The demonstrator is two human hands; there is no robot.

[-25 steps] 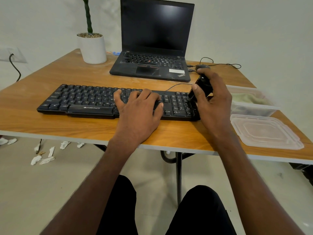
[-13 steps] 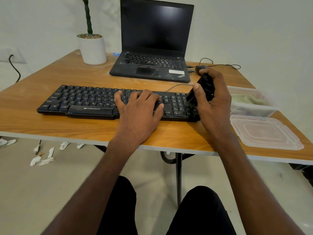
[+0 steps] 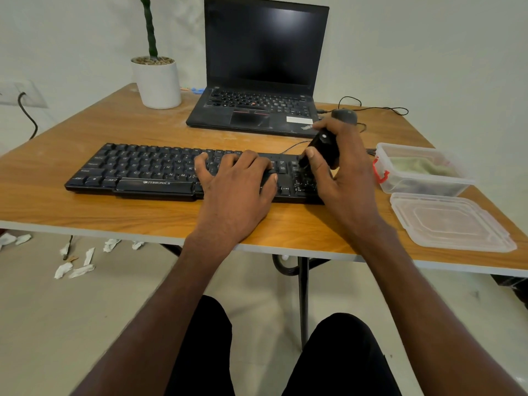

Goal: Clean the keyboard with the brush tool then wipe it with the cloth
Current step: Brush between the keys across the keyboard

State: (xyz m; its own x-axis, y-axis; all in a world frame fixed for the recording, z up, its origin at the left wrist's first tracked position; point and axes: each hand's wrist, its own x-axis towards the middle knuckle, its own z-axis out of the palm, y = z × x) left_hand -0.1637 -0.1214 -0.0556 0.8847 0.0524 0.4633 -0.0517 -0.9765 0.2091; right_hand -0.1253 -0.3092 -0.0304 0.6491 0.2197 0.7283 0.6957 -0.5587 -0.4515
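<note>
Head view shows little change over the last second. The left hand [image 3: 234,192] stays flat on the keyboard [image 3: 143,170], fingers straight and spread over the keys right of the middle, holding it steady and gripping nothing. The right hand [image 3: 340,178] keeps its fingers and thumb curled round the brush [image 3: 321,150], a black tool. The tool has tilted a little and moved slightly along the right end of the keyboard, and its lower tip is at the keys there. I judge that the brushing is still going on at this end and that much of the keyboard to the left is not yet brushed; the wiping step has not started.

The cloth [image 3: 423,167], a greenish one, lies in an open clear box [image 3: 411,184] just right of the keyboard, and the lid [image 3: 451,224] lies nearer, by the table edge. It is within easy reach for the next step.

The table [image 3: 71,207] is wood-coloured with a pale edge. Farther back stand a laptop [image 3: 263,81] with a dark screen, a mouse [image 3: 344,114] with its cable, and a white pot [image 3: 157,81] with a plant. A plain wall is behind, with a socket at left. Paper scraps [image 3: 74,267] lie on the floor under the table.
</note>
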